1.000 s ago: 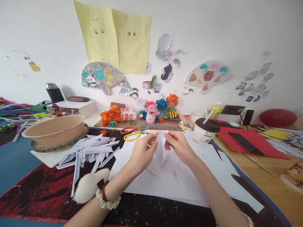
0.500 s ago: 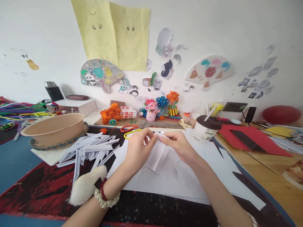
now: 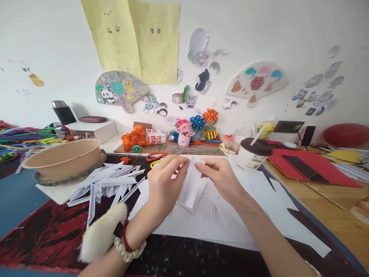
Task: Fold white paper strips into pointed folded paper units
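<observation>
One white paper strip (image 3: 191,188), pinched at its top by left hand (image 3: 165,186) and right hand (image 3: 221,176) above loose flat pieces (image 3: 223,211), seemingly not yet folded; many folded strips (image 3: 117,181), apparently finished, heaped beside the tan basin (image 3: 62,163).

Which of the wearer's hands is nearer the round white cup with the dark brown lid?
Right. The right hand is left of the cup and slightly closer to the wearer; the left hand is farther left, beyond the right.
</observation>
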Motion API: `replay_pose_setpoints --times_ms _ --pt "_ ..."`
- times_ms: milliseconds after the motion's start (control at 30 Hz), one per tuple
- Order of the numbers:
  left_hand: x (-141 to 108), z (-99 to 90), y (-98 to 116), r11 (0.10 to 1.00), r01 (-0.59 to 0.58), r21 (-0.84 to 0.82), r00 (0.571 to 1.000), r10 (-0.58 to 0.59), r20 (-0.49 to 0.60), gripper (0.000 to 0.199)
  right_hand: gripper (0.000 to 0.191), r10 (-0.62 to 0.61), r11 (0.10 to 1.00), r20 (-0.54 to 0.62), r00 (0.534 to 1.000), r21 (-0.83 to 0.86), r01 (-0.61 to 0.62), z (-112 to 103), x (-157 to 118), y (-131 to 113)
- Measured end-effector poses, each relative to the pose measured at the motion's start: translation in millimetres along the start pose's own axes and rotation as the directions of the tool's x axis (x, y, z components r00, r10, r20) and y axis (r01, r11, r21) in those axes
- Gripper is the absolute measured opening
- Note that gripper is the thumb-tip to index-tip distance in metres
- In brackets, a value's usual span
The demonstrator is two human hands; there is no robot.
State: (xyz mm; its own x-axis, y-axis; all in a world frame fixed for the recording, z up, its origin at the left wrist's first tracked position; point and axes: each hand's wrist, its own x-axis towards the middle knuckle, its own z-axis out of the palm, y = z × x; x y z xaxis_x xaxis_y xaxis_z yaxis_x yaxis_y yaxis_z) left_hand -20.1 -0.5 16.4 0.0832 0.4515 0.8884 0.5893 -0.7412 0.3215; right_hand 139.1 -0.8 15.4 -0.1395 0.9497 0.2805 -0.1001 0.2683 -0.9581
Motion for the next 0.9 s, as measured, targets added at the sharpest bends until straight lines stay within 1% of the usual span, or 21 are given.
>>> replay_pose_setpoints --times_ms 67,133,267,367,433,533,600,700,733,767,800,833,867,900 --pt "-1.7 0.8 -4.3 0.988 -0.135 0.073 0.991 0.137 -0.013 0.012 0.023 -0.007 1.0 -0.017 1.0 0.021 0.007 -0.5 -0.2 -0.6" --pt "-3.9 1.1 -10.1 0.958 -0.25 0.139 0.968 0.252 0.003 0.017 0.024 -0.01 0.999 -0.038 0.999 0.031 0.011 -1.2 -0.4 -1.0" --pt "-6.9 -0.5 -19.2 0.9 -0.394 0.184 0.919 0.39 0.059 0.024 0.025 -0.017 1.0 -0.043 0.999 0.018 0.017 -3.5 -0.3 -0.9" --pt "-6.2 -2.6 -20.8 0.861 -0.47 0.194 0.883 0.461 0.089 0.025 0.026 -0.007 1.0 -0.019 1.0 0.014 0.008 -5.6 0.3 -0.2" --pt "-5.4 -3.9 -20.6 0.838 -0.504 0.208 0.864 0.489 0.12 0.025 0.027 -0.011 1.0 -0.016 1.0 0.011 0.011 -6.6 0.8 0.3" --pt "-5.6 -5.3 -21.5 0.817 -0.531 0.224 0.847 0.504 0.169 0.024 0.026 -0.018 1.0 -0.018 1.0 0.009 0.018 -6.8 0.8 0.6" --pt "-6.4 -5.3 -22.4 0.815 -0.536 0.218 0.843 0.507 0.178 0.025 0.025 -0.022 1.0 -0.024 0.999 0.013 0.022 -6.4 0.3 0.4" --pt "-6.2 -3.9 -20.9 0.835 -0.52 0.179 0.851 0.491 0.186 0.026 0.022 -0.034 0.999 -0.057 0.998 0.001 0.034 -5.8 -0.6 0.0" --pt "-5.2 -3.3 -19.0 0.853 -0.499 0.156 0.863 0.472 0.177 0.025 0.021 -0.039 0.999 -0.071 0.997 -0.01 0.039 -5.8 -0.7 -0.2" --pt "-3.7 -2.8 -16.4 0.88 -0.459 0.122 0.884 0.439 0.16 0.022 0.021 -0.045 0.999 -0.079 0.996 -0.019 0.044 -5.8 -0.8 -0.5" --pt "-1.7 -2.4 -13.4 0.915 -0.395 0.082 0.913 0.382 0.141 0.019 0.02 -0.051 0.999 -0.081 0.995 -0.023 0.05 -5.9 -0.9 -0.7" --pt "0.5 -2.2 -10.2 0.952 -0.306 0.018 0.946 0.302 0.12 0.013 0.019 -0.055 0.998 -0.079 0.995 -0.023 0.053 -6.1 -0.9 -1.0" --pt "2.7 -2.0 -7.3 0.983 -0.172 -0.06 0.974 0.179 0.141 0.01 0.018 -0.057 0.998 -0.073 0.996 -0.021 0.056 -6.2 -0.9 -1.2" --pt "4.7 -1.8 -5.0 0.992 -0.015 -0.126 0.982 0.038 0.185 0.009 0.017 -0.059 0.998 -0.07 0.996 -0.019 0.058 -6.2 -1.0 -1.4"
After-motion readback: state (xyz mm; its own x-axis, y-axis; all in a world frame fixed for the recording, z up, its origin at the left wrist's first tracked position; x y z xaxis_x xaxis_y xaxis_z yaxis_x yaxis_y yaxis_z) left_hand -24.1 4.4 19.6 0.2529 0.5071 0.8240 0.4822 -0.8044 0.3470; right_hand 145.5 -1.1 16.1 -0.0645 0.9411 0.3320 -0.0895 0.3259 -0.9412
